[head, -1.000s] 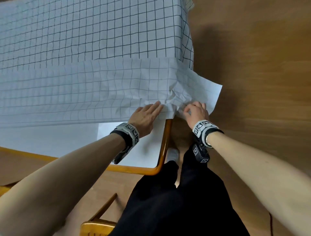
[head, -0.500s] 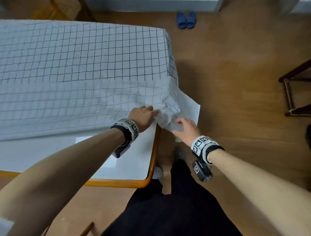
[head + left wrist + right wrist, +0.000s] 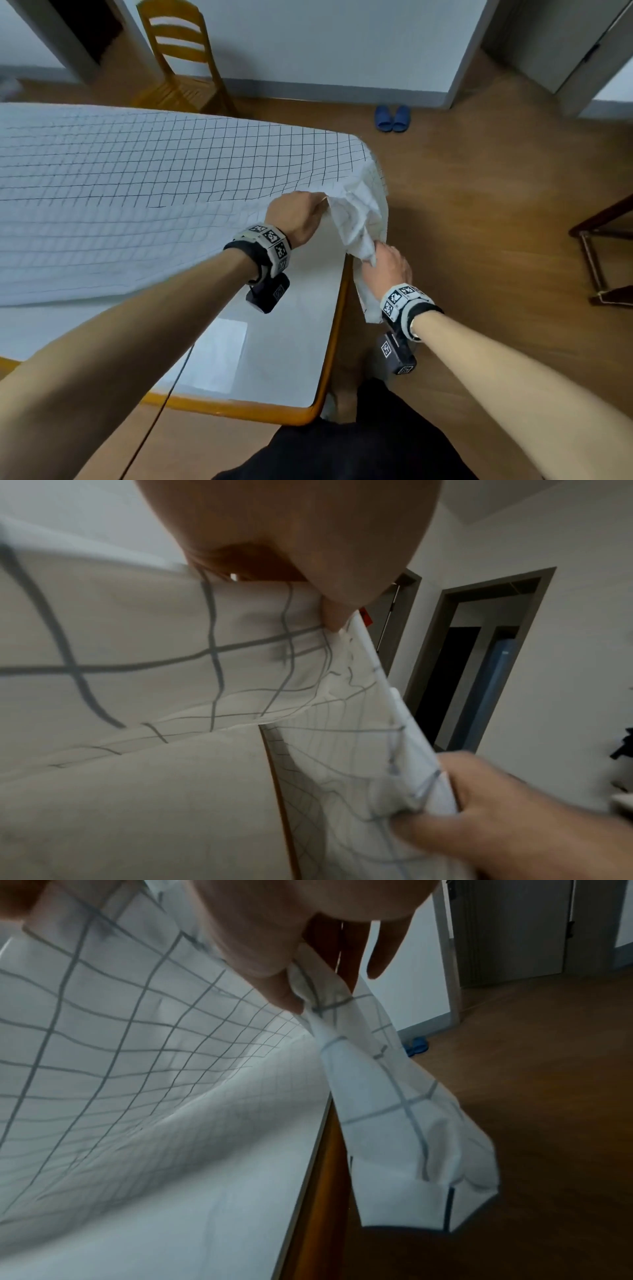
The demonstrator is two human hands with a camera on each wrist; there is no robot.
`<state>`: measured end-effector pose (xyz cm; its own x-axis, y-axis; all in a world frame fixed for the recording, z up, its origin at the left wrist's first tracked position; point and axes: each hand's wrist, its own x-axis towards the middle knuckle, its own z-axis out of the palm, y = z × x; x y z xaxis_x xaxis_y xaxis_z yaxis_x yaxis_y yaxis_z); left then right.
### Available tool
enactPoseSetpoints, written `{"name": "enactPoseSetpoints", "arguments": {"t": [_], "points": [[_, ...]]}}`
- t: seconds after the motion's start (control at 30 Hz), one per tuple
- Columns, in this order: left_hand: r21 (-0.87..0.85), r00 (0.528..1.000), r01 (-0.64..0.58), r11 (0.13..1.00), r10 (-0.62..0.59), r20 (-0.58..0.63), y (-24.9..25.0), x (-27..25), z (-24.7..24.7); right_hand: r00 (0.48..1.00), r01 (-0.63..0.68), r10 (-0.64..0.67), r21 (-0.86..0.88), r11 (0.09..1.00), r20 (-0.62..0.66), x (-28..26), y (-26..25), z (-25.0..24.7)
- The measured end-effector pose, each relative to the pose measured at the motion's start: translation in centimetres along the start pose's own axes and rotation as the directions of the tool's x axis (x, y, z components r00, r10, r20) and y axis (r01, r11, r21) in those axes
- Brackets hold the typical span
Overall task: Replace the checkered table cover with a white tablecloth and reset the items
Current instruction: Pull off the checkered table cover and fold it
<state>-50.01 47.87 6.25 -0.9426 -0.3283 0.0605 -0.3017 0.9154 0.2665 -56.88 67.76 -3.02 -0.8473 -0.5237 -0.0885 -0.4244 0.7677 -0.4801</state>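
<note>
The head camera looks steeply down over the table's (image 3: 274, 349) near right corner. Both wrist cameras sit close beneath the lifted checkered cover (image 3: 143, 631), sharing that corner's right edge.

You are looking at evenly lit indoor frames, soft and cool, with no hard shadows. In the head view, a pale rectangular glare patch sits on the bare white table (image 3: 284, 342), and the floor (image 3: 479, 205) darkens beside the table. Straight lines bow toward the edges from the wide lens. The left-wrist view is dimmer; the left hand (image 3: 291, 534) is a blurred, shaded mass, and the checkered table cover (image 3: 137, 656) smears with motion blur. The right-wrist view is dim and bluish, its right hand (image 3: 274, 920) soft and out of focus.
</note>
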Motion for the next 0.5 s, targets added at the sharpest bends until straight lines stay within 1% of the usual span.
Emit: {"name": "enactPoseSetpoints", "arguments": {"t": [0.07,0.13,0.23,0.3,0.37,0.43,0.5], "points": [[0.053,1.000,-0.012,0.999,0.011,0.024,-1.5,-0.1,0.0,1.000,-0.008,0.008,-0.064,0.998,0.000,0.0,1.4,-1.0],[0.142,0.997,-0.033,0.989,0.022,0.073,-3.3,-0.9,0.4,1.000,0.015,-0.013,-0.185,0.983,0.015,-0.1,3.8,-2.5],[0.225,0.979,-0.122,0.967,0.081,0.185,-5.1,-2.8,2.1,0.994,0.063,-0.034,-0.299,0.952,0.100,-0.4,7.6,-4.8],[0.201,0.968,-0.147,0.968,0.099,0.230,-4.9,-4.0,3.7,0.994,0.049,-0.014,-0.312,0.949,0.112,-0.5,9.3,-5.6],[0.158,0.953,-0.160,0.974,0.111,0.280,-3.9,-5.2,5.6,0.993,-0.005,0.040,-0.288,0.958,0.114,-0.7,10.6,-5.8],[0.134,0.927,-0.208,0.969,0.152,0.343,-2.8,-6.4,7.6,0.985,-0.070,0.110,-0.282,0.957,0.131,-1.0,12.0,-5.6],[0.117,0.898,-0.243,0.963,0.178,0.403,-1.9,-7.6,9.8,0.971,-0.080,0.148,-0.324,0.943,0.189,-1.7,13.6,-4.9]]}}
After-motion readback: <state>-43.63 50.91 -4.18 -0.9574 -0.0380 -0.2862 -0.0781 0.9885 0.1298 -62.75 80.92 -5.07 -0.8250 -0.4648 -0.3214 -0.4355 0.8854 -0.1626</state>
